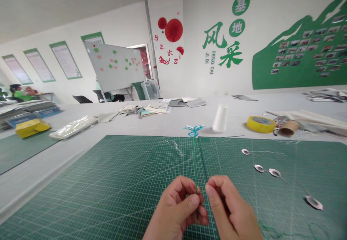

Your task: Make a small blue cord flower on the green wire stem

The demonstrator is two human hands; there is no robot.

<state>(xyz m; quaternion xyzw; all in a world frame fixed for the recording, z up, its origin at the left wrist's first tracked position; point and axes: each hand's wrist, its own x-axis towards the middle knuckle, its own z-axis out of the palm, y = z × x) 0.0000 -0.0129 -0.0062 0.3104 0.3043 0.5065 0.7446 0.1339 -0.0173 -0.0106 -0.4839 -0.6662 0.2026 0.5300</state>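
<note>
Honestly, my left hand (176, 207) pinches the green wire stem (194, 160); my right hand (233, 207) I can't read, and squeezing hard could kink it.

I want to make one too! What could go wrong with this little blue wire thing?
The thin green stem is held only low down by the left hand, so it might bend or slip, and the blue wire shape on top could get squashed. The right hand is very close, so it might bump the stem. The silver loops on the cutting mat have thin wires trailing from them, so they could get knocked and tangled.
</note>
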